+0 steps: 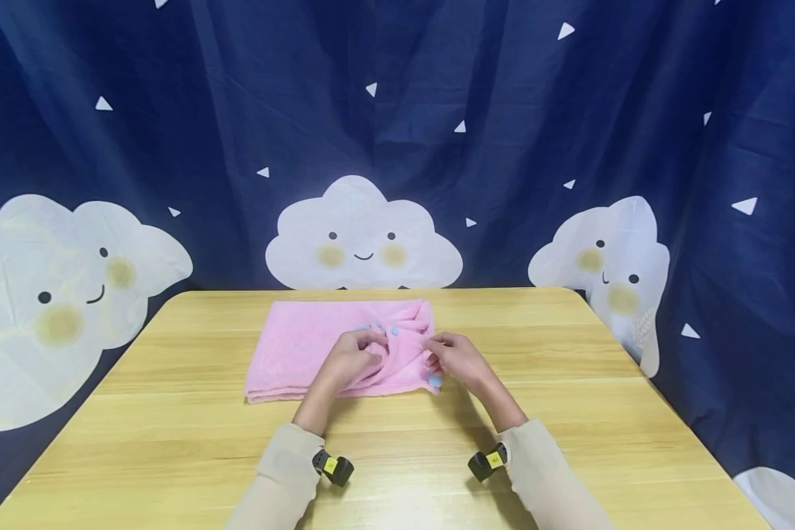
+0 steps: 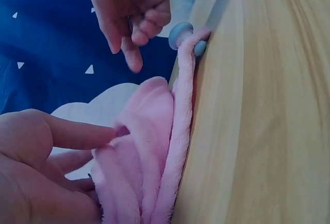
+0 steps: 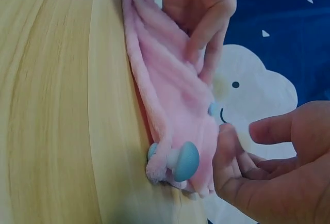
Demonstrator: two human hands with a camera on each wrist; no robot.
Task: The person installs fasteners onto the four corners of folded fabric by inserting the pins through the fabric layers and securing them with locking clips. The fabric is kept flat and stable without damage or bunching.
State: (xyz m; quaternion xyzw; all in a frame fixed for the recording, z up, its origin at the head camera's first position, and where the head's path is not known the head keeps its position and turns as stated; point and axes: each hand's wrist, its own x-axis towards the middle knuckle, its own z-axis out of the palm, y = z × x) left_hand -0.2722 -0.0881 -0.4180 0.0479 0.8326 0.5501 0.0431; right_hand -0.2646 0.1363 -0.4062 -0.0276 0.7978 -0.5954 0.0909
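Note:
A folded pink plush blanket (image 1: 298, 338) lies on the wooden table, its right part bunched into folds. My left hand (image 1: 352, 357) is at these folds; in the left wrist view its fingers pinch a raised fold of the blanket (image 2: 136, 157). Beside the blanket's right edge hovers my right hand (image 1: 460, 358), fingers loosely bent, a gap between thumb and forefinger and nothing in it. A light-blue mushroom-shaped clip (image 3: 185, 161) sits on the near right corner of the blanket. Another small light-blue clip (image 1: 394, 331) shows among the folds.
The pale wooden table (image 1: 172, 442) extends around the blanket. Behind it hangs a dark blue curtain (image 1: 503, 147) with white clouds and triangles. Each wrist wears a black camera (image 1: 334, 468) on a strap.

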